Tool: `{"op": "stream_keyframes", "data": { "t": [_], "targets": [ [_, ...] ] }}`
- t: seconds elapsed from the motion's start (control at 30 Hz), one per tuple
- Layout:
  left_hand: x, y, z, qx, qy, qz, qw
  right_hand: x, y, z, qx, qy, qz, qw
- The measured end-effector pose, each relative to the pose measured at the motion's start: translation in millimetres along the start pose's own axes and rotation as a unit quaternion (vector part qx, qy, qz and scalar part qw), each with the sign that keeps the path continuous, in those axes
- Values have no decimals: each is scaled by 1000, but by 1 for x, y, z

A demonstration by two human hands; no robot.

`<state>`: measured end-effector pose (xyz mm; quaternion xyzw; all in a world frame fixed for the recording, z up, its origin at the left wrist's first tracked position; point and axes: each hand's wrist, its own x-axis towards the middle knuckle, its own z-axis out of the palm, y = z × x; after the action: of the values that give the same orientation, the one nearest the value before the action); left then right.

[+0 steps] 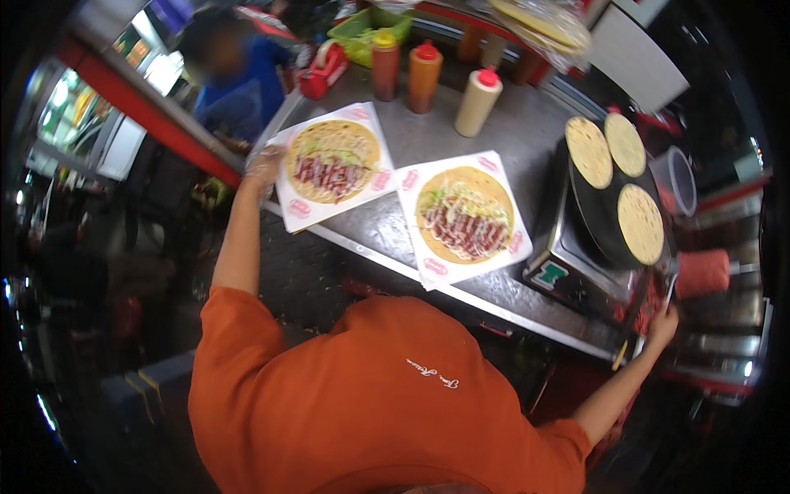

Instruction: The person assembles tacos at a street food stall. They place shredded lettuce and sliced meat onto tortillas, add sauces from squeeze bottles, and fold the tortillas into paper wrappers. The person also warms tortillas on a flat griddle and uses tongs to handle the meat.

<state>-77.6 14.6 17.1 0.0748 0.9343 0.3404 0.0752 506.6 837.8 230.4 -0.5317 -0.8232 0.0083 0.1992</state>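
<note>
The left hand (265, 167), in a thin clear glove, grips the paper sheet (290, 200) under a flatbread wrap (332, 161). The right hand (662, 324) clasps a handle (670, 290). Between them, on the steel desk (527, 132): another topped wrap (464, 214), a round black griddle (601, 218), and sauce bottles (424, 76) beyond.

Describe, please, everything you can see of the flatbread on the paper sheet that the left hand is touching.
The flatbread is round, pale yellow and lies open and flat on a white paper sheet with red printed marks, on the metal counter. Reddish meat strips, white sauce lines and some green shreds cover its middle. The left hand, in a clear glove, touches the sheet's left edge.
</note>
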Motion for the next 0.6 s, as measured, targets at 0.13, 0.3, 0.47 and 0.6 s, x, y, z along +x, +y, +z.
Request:
{"op": "stream_keyframes", "data": {
  "t": [0.13, 0.3, 0.47, 0.6],
  "targets": [
    [-17, 30, -12, 67, 76, -7, 995, 1, 62, 44, -101, -37, -64, 992],
    [8, 21, -12, 21, -71, -21, 997, -2, -14, 19, -26, 59, 5, 998],
    [3, 28, -10, -233, -86, -22, 968, -110, -206, -7, 411, 7, -150, 899],
    [-13, 32, -8, -118, 0, 184, 976, -209, -374, 52, 366, -297, -378, 797]
  ]
}}
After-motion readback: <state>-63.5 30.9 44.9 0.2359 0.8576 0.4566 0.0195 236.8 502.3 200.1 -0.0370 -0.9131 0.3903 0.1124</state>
